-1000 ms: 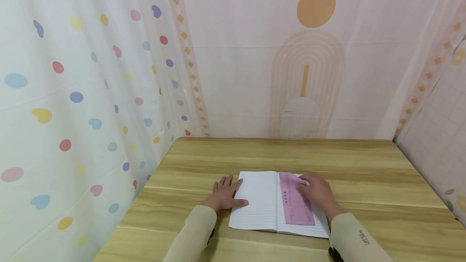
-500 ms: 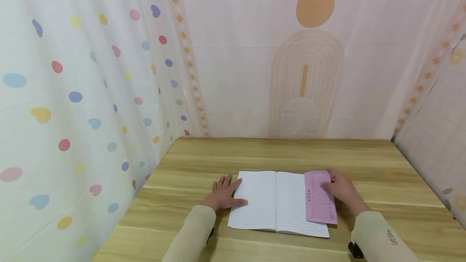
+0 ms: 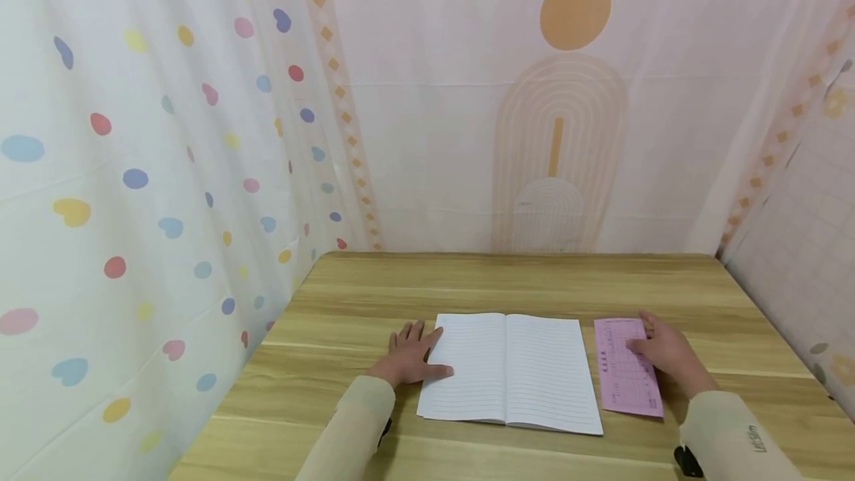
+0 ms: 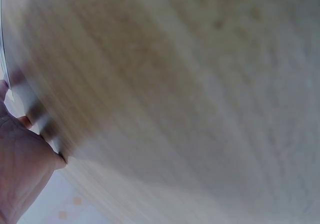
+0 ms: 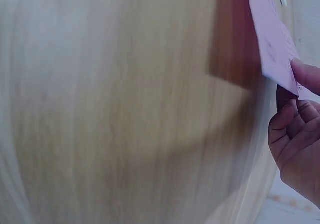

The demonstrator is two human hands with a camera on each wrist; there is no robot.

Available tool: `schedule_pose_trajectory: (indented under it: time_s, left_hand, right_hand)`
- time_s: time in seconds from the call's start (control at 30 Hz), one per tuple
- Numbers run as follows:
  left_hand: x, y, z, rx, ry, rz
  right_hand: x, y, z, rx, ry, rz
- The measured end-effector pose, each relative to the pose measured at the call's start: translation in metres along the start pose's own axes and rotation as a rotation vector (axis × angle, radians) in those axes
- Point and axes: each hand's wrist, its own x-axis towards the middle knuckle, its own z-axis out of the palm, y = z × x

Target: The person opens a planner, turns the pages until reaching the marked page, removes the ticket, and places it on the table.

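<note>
An open notebook [image 3: 548, 370] with white lined pages lies flat on the wooden table. My left hand [image 3: 413, 357] rests at its left edge, fingers spread, the thumb on the page; the left wrist view shows this hand [image 4: 22, 159] at its left border. To the right of the notebook is a pink printed paper slip [image 3: 624, 377]. My right hand [image 3: 670, 351] pinches its upper right edge between thumb and fingers. In the right wrist view the slip [image 5: 272, 43] is lifted off the table and casts a shadow.
The wooden table [image 3: 521, 284] extends behind and to both sides of the notebook. A dotted curtain [image 3: 167, 169] hangs along the left, and a patterned curtain [image 3: 434, 132] hangs behind the table's far edge.
My right hand has moved rightward with the pink slip, from on top of the notebook's right page to beside the notebook. The left hand has stayed in place.
</note>
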Motion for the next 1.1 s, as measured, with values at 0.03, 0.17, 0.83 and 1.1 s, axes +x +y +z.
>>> schedule_pose_trajectory:
  time_s: [0.03,0.17,0.83,1.1]
  left_hand:
    - [0.0,0.0,0.0,0.0,0.0,0.0]
    - [-0.001,0.0,-0.001,-0.006,-0.001,0.004]
    - [-0.001,-0.004,-0.004,-0.075,0.039,0.022]
    - [0.004,-0.006,-0.01,-0.177,0.113,0.078]
  right_hand:
    - [-0.001,0.001,-0.001,-0.001,0.001,-0.003]
    - [-0.004,0.002,-0.005,-0.004,0.003,-0.009]
    - [-0.009,0.006,-0.003,-0.221,0.119,-0.065]
    - [-0.007,-0.002,0.01,-0.312,0.183,-0.211]
